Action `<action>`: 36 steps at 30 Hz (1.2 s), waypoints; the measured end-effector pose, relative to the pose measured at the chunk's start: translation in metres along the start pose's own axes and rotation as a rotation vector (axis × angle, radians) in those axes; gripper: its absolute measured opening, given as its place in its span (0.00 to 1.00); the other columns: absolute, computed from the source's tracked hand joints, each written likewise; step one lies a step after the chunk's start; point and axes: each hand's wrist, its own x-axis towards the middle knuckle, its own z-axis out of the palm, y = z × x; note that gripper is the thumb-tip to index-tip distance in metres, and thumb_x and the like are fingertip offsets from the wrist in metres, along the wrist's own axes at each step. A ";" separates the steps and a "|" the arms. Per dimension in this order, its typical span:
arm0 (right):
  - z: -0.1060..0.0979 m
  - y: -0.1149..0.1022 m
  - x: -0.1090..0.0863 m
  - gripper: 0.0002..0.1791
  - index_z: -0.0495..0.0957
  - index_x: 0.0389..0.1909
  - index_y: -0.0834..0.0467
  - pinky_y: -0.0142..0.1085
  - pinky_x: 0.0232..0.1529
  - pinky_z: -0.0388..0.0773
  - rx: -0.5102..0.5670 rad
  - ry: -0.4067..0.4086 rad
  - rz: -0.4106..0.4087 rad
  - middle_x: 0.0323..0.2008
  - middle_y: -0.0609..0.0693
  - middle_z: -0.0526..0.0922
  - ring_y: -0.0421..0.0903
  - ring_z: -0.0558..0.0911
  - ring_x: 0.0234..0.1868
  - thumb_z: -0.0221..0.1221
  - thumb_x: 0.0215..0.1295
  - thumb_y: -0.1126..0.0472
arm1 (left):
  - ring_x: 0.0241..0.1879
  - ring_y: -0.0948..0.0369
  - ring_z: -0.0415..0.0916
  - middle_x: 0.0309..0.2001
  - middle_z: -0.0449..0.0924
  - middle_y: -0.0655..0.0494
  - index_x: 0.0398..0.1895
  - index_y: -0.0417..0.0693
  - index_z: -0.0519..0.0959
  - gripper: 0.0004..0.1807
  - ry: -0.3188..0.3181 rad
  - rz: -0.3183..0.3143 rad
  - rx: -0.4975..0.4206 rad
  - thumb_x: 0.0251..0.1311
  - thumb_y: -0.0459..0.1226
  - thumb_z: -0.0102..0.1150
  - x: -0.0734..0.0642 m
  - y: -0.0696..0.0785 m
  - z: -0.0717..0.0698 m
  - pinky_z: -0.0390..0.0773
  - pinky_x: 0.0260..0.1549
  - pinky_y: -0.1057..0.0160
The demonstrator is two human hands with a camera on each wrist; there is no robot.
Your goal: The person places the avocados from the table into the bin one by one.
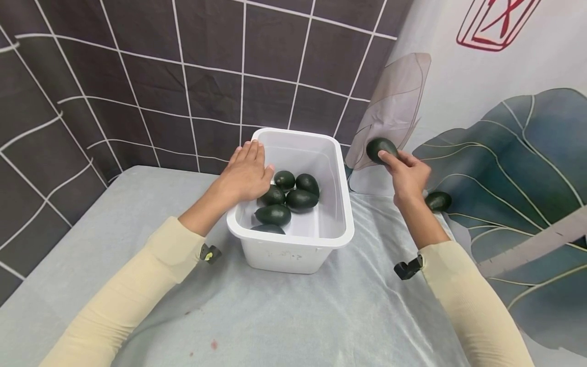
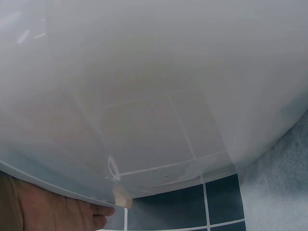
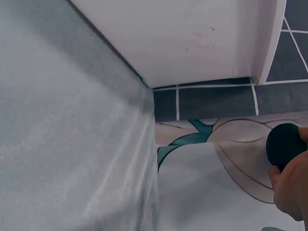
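Note:
A white plastic bin stands on the cloth-covered table, with several dark green avocados lying in it. My left hand rests on the bin's left rim, fingers straight; the left wrist view shows it beyond the bin wall. To the right of the bin and above the table, my right hand pinches one avocado between thumb and fingers. The right wrist view shows that avocado at its right edge. Just beyond the right wrist lies another avocado, partly hidden by the forearm.
Behind the bin rises a dark wall covering with white grid lines. A white sheet with large blue-green leaf prints hangs at the right. Grey cloth covers the table, wrinkled near its right side.

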 end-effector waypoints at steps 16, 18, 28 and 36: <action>0.012 -0.008 -0.004 0.35 0.87 0.68 0.62 0.35 0.69 0.87 -0.022 -0.027 -0.009 0.55 0.46 0.87 0.42 0.91 0.55 0.84 0.60 0.57 | 0.94 0.38 0.30 0.93 0.31 0.32 0.92 0.29 0.38 0.43 -0.006 -0.008 0.001 0.89 0.51 0.26 -0.001 -0.001 -0.001 0.33 0.94 0.41; 0.013 -0.009 -0.005 0.35 0.87 0.68 0.62 0.35 0.68 0.87 -0.025 -0.032 -0.012 0.55 0.46 0.87 0.42 0.91 0.55 0.84 0.61 0.56 | 0.94 0.38 0.30 0.93 0.31 0.32 0.92 0.29 0.38 0.43 -0.006 -0.009 0.000 0.89 0.51 0.26 -0.001 -0.002 -0.001 0.33 0.94 0.41; 0.017 -0.018 -0.009 0.36 0.87 0.68 0.61 0.33 0.67 0.87 -0.058 -0.049 -0.035 0.53 0.45 0.89 0.42 0.93 0.55 0.85 0.60 0.53 | 0.94 0.38 0.29 0.93 0.31 0.32 0.91 0.28 0.38 0.43 -0.005 -0.012 -0.002 0.89 0.51 0.27 -0.001 -0.003 0.000 0.32 0.94 0.41; 0.022 -0.024 -0.011 0.37 0.86 0.70 0.61 0.30 0.63 0.88 -0.085 -0.060 -0.056 0.50 0.44 0.89 0.38 0.91 0.51 0.84 0.61 0.54 | 0.94 0.38 0.29 0.93 0.32 0.32 0.92 0.29 0.39 0.43 0.002 -0.006 -0.007 0.89 0.50 0.28 -0.001 -0.001 0.000 0.31 0.94 0.42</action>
